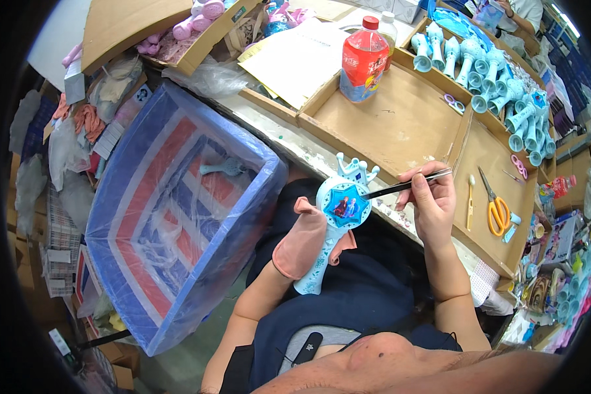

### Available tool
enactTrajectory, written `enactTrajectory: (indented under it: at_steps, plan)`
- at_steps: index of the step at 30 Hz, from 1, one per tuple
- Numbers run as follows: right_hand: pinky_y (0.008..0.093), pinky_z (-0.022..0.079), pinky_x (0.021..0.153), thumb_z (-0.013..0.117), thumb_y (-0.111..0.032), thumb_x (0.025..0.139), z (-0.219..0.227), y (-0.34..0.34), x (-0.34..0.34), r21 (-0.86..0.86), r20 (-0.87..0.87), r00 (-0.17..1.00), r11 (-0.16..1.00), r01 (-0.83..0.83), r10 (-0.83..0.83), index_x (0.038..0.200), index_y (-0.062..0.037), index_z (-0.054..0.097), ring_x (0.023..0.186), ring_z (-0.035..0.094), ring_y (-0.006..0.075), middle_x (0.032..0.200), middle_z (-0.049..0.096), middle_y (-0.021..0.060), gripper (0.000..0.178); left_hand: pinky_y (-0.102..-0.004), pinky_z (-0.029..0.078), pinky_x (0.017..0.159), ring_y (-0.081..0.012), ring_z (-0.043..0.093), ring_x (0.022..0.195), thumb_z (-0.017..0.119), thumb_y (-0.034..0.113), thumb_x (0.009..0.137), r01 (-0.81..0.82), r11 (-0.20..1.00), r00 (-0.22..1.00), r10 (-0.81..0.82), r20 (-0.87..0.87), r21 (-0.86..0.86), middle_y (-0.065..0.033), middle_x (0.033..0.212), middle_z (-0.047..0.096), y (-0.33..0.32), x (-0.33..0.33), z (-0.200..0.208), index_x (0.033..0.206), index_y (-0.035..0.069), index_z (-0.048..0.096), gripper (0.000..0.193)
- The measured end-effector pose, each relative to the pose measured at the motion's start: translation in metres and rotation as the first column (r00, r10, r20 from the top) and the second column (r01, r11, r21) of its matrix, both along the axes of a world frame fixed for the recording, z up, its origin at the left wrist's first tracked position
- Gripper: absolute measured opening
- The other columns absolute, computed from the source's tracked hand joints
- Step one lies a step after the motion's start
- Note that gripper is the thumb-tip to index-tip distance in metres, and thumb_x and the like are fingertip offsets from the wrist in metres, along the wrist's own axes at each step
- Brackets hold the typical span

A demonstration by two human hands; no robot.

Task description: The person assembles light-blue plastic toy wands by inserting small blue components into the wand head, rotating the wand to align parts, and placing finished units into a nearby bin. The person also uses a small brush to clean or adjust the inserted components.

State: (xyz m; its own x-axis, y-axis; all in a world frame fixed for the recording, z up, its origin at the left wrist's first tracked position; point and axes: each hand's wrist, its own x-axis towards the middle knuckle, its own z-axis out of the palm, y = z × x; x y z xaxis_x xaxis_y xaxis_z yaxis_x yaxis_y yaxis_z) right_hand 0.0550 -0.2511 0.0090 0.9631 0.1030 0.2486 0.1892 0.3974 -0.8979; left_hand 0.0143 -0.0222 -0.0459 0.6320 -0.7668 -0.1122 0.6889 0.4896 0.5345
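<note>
My left hand (305,243), in a pink glove, is closed around the handle of a light blue toy wand (317,269). The wand stands nearly upright, with a crown-shaped top and a round head bearing a dark blue star-shaped picture panel. In my right hand (431,205), black tweezers (400,188) are pinched between thumb and fingers. Their tips reach the right edge of the wand's round head; whether they grip anything there, I cannot tell. The glove hides part of the wand's handle.
At my left stands a plastic-lined blue crate (184,262) with another light blue wand (223,167) inside. Cardboard trays (400,125) on the bench bear a red-labelled bottle (364,62), orange-handled scissors (498,213) and a toothbrush (471,200). Several wands (489,65) lie far right; another person (522,14) is beyond.
</note>
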Motion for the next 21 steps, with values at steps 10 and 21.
enactTrajectory:
  at_steps: [10,21]
  plan:
    - [0.0289,0.057,0.066,0.058,-0.022,0.100,0.029,-0.058,0.050,-0.095,-0.555,0.719,0.827,-0.554,0.418,0.108,0.0044,0.065,0.073,0.068,0.0151,0.090,0.070,0.0103,0.029,-0.0300,0.039,0.065,-0.0171,0.051,0.060,0.051,0.028,0.077,-0.447,0.668,0.697,-0.157,0.700,0.595,-0.0051,0.068,0.057,0.002,-0.012,-0.003,0.082,0.007,0.059,0.024]
    - [0.0415,0.052,0.074,0.063,-0.024,0.092,0.073,-0.024,0.050,-0.881,-0.456,0.634,-0.218,-0.419,0.625,0.104,-0.0050,0.067,0.083,0.066,0.0323,0.087,0.069,0.0156,0.023,-0.0221,0.041,0.050,-0.0165,0.053,0.048,0.040,0.018,0.095,-0.828,0.449,-0.013,-0.616,0.788,0.337,-0.0101,0.063,0.061,0.000,-0.006,0.017,0.079,-0.003,0.060,0.033]
